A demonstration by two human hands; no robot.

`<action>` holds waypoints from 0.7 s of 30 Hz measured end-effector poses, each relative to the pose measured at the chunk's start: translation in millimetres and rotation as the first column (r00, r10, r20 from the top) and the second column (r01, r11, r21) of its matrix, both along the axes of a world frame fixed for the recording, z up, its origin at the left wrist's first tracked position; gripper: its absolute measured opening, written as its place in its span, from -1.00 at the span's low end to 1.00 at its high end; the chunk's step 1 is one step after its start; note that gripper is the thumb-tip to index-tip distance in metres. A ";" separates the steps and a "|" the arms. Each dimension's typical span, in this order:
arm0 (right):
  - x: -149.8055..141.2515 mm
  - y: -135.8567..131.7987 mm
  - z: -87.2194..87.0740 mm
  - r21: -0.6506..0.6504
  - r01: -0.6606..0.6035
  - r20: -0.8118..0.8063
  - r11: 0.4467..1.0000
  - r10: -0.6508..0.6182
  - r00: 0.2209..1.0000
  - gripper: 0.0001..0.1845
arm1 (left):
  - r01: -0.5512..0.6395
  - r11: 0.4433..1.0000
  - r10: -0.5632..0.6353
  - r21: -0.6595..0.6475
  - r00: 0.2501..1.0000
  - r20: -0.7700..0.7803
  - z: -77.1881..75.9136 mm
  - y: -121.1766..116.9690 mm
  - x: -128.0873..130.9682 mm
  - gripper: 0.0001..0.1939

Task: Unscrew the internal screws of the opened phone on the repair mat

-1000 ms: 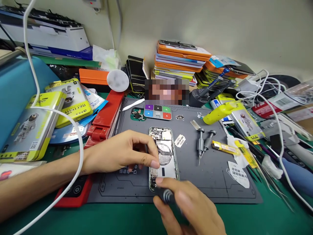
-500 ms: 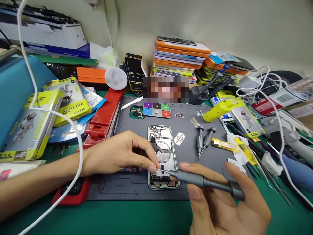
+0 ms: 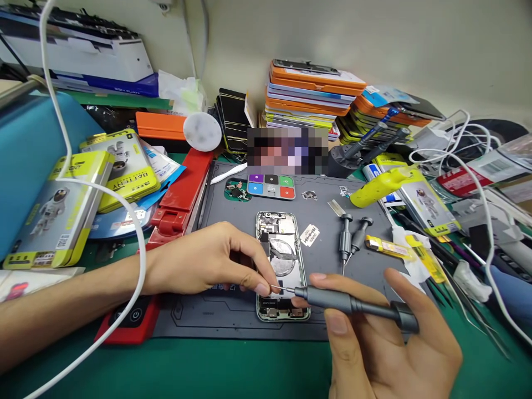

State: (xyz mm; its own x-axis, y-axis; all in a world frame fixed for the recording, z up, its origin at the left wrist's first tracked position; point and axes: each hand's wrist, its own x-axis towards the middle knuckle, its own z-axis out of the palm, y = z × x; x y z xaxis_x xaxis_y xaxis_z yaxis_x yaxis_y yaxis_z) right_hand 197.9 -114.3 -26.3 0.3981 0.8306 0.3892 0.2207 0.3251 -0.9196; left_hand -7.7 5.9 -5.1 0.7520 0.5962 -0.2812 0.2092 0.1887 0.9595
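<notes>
My right hand (image 3: 374,338) grips a grey precision screwdriver (image 3: 332,299), held almost level with its thin tip pointing left. The thumb and index finger of my left hand (image 3: 233,260) are pinched together at that tip. Whatever lies between those fingertips is too small to make out. Beneath both hands lies an opened smartphone (image 3: 291,285), its inner parts and round coil (image 3: 283,255) bared. My left fingers cover part of its left side.
Two more screwdrivers (image 3: 346,241), a razor blade (image 3: 309,235) and a coloured screw tray (image 3: 272,187) lie on the grey mat (image 3: 208,318). Battery boxes (image 3: 58,210) and a red clamp-like tool (image 3: 178,205) stand left. A white cable (image 3: 139,277) hangs across my left forearm. Tweezers (image 3: 477,310) lie right.
The whole view has shifted a little, so things sit slightly further right. Both hands, the screwdriver and the phone keep nearly the same positions to each other.
</notes>
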 end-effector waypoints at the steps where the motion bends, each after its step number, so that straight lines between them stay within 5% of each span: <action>1: 0.7 0.4 0.1 -0.004 -0.008 0.000 1.000 0.008 1.000 -0.43 | 0.001 1.000 -0.001 0.001 1.000 0.002 0.3 0.0 -0.2 -0.85; 21: 9.9 5.2 -2.2 -0.070 -0.086 0.016 0.994 0.087 0.996 -0.40 | 0.002 1.000 -0.002 0.000 0.999 0.047 -2.7 1.3 0.0 -0.90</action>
